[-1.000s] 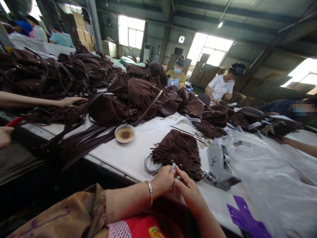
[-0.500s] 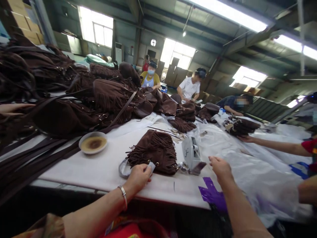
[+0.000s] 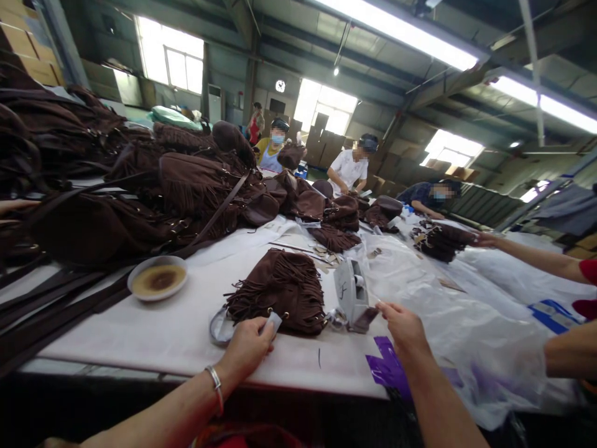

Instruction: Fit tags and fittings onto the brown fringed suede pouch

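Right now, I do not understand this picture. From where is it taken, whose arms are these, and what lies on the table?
The camera sits on a person's head and looks down at that person's own bare hands. The left hand pinches a small pale piece at the edge of a brown fringed bag on the white table. The right hand reaches toward a grey tape dispenser. A small dish and piled brown bags lie further left. Other workers sit around.
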`<state>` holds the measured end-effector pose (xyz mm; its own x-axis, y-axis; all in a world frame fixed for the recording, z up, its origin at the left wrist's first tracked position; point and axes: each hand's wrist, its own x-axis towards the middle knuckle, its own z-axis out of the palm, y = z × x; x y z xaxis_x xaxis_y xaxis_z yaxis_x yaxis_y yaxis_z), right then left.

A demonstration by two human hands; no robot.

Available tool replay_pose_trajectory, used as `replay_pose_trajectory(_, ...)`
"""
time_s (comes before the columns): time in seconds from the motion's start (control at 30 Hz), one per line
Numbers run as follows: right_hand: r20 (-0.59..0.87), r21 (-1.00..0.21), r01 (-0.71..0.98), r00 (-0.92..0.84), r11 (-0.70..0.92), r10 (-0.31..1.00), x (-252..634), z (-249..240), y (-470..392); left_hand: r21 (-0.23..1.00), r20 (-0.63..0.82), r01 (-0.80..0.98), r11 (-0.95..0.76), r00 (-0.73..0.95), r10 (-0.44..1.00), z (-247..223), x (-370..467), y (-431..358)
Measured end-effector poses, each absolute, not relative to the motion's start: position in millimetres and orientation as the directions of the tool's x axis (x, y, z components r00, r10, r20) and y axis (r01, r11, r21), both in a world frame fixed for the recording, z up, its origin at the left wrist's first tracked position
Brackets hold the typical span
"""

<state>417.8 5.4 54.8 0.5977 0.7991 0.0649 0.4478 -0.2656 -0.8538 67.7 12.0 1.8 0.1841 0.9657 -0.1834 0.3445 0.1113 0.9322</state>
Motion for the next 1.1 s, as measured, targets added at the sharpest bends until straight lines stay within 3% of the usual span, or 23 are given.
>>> replay_pose_trajectory(0.17,-0.139,-0.930,0.190,0.612,-0.315,0.778,405,36,-20,0.890,-0.064,0.455,-0.040,0.211,0.975,3,63,11)
replay_pose_trajectory(0.33,-0.163,-0.781,0.423,0.573,-0.460,0.803,392,16,-32,0.820,0.066,0.545,-0.173,0.209,0.976,7,61,8)
replay_pose_trajectory(0.53,-0.209,-0.872,0.460,-0.040,-0.168,0.977,303,46,-30,0.748,0.156,0.615,-0.251,0.205,0.966,4,63,5)
replay_pose_trajectory(0.67,-0.176,-0.864,0.502,-0.228,-0.039,0.958,235,58,-2,0.757,0.163,0.594,-0.272,0.233,0.959,5,61,3)
replay_pose_trajectory(0.8,-0.221,-0.838,0.539,-0.191,-0.086,0.956,204,44,27,0.770,0.160,0.575,-0.278,0.247,0.956,1,60,3)
replay_pose_trajectory(0.97,-0.336,-0.705,0.676,-0.055,-0.212,0.940,203,32,43,0.727,0.160,0.625,-0.285,0.248,0.955,-9,63,4)
replay_pose_trajectory(1.1,-0.421,-0.674,0.677,-0.025,-0.295,0.907,201,34,47,0.722,0.164,0.637,-0.271,0.223,0.961,-12,63,0)
